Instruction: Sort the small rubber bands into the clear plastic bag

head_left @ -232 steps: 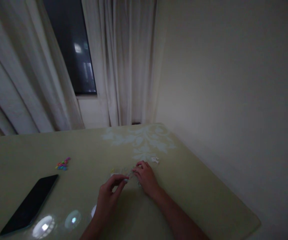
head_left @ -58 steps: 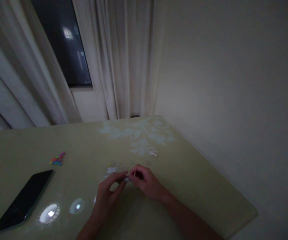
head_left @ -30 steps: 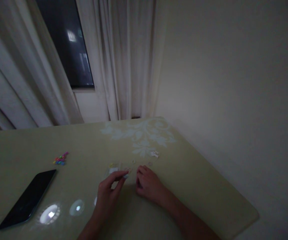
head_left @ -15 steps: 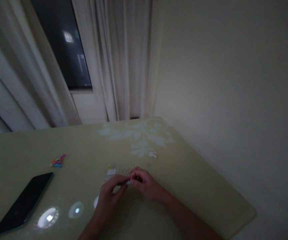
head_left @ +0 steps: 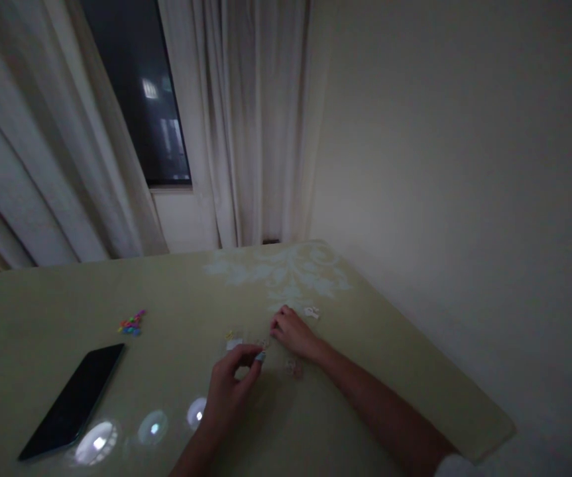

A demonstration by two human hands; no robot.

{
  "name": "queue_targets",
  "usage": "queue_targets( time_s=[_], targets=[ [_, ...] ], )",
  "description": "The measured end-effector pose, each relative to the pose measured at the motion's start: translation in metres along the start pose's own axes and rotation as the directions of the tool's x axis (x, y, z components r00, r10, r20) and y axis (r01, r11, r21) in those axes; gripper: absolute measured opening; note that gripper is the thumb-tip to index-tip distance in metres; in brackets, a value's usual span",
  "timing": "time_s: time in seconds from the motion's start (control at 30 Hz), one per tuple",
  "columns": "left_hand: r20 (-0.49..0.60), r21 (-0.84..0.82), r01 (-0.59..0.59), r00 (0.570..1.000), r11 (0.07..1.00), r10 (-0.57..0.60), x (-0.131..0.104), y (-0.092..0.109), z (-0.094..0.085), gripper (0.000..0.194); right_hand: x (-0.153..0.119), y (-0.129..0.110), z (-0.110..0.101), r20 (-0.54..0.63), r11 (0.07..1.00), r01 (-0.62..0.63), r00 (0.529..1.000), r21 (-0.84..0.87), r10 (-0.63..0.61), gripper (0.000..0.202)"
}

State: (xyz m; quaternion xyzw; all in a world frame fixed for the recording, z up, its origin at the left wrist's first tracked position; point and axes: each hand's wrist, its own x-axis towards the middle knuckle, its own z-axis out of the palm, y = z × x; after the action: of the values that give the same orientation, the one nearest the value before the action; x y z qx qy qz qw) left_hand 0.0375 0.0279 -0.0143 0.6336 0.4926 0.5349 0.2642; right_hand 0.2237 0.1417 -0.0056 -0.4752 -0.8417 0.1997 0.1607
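Note:
My left hand [head_left: 230, 377] is closed in a pinch just above the table. Between its thumb and index fingertips sits a small pale blue piece [head_left: 260, 356], too small to name. My right hand [head_left: 293, 332] reaches farther out, its fingers bent together and their tips down at the tabletop. Whatever lies under those fingertips is hidden. Close to the left hand are a white label-like piece [head_left: 234, 344] and small yellow bits [head_left: 229, 335]. Some clear, ring-like bits [head_left: 293, 368] lie below the right wrist. White small parts [head_left: 312, 312] are right of the right hand.
A pile of small bright-coloured pieces [head_left: 132, 323] lies at the left. Nearer stands out a dark flat tablet-like device [head_left: 74, 401]. Light reflections show on the glossy table [head_left: 390, 377]. A wall [head_left: 445, 185] borders the table's right side; curtains [head_left: 238, 132] hang behind.
My right hand has left the pale blue piece and moved forward to the tabletop. The left hand keeps the piece. The whole view has shifted slightly.

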Motion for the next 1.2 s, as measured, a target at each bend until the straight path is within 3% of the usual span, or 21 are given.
queue_targets(
  time_s=[0.07,0.13,0.23,0.3,0.4,0.5,0.63,0.8,1.0,1.1,1.2],
  targets=[
    [-0.007,-0.008,-0.046,0.999,0.999,0.046,0.001,0.0,0.0,0.017,0.007,-0.002,-0.001,0.034,1.0,-0.007,0.999,-0.024,0.007,0.004],
    [-0.011,-0.013,-0.083,0.997,0.996,0.083,0.003,0.0,0.0,0.016,0.005,-0.004,-0.001,0.036,1.0,0.004,0.999,-0.023,-0.003,0.008],
    [-0.01,-0.023,-0.074,0.997,0.997,0.074,0.003,-0.002,0.002,0.014,-0.014,-0.009,-0.002,0.03,0.999,0.039,0.999,0.001,-0.039,0.01],
    [0.001,-0.02,-0.066,0.998,0.998,0.066,0.002,-0.005,0.004,0.013,-0.032,-0.011,-0.003,0.014,0.991,0.071,0.997,0.117,-0.073,0.006],
    [0.006,0.001,-0.106,0.994,0.994,0.106,-0.002,-0.009,0.009,0.015,-0.055,-0.016,0.0,-0.023,0.812,0.082,0.996,0.578,-0.084,0.021],
    [-0.006,0.019,-0.167,0.986,0.986,0.167,-0.006,-0.011,0.012,0.017,-0.067,-0.023,0.004,-0.031,0.615,0.035,0.999,0.788,-0.017,0.039],
    [-0.018,0.034,-0.229,0.973,0.973,0.23,-0.008,-0.009,0.01,0.019,-0.072,-0.032,0.007,0.016,0.539,-0.016,1.0,0.842,0.005,0.045],
    [-0.024,0.047,-0.212,0.977,0.976,0.213,-0.007,-0.005,0.006,0.02,-0.076,-0.035,0.009,0.042,0.474,-0.034,0.999,0.88,-0.006,0.044],
    [0.029,0.063,-0.203,0.979,0.977,0.202,-0.009,-0.006,0.004,0.014,-0.076,-0.037,0.011,0.026,0.475,-0.029,1.0,0.879,0.012,0.043],
    [0.031,0.122,-0.177,0.984,0.977,0.174,-0.004,-0.007,-0.005,0.012,-0.072,-0.034,0.007,-0.02,0.514,-0.023,0.997,0.857,0.077,0.043],
    [0.007,0.211,-0.101,0.995,0.972,0.102,0.014,-0.006,-0.023,0.015,-0.067,-0.025,0.004,-0.053,0.497,-0.061,0.976,0.865,0.211,0.043]
  ],
)
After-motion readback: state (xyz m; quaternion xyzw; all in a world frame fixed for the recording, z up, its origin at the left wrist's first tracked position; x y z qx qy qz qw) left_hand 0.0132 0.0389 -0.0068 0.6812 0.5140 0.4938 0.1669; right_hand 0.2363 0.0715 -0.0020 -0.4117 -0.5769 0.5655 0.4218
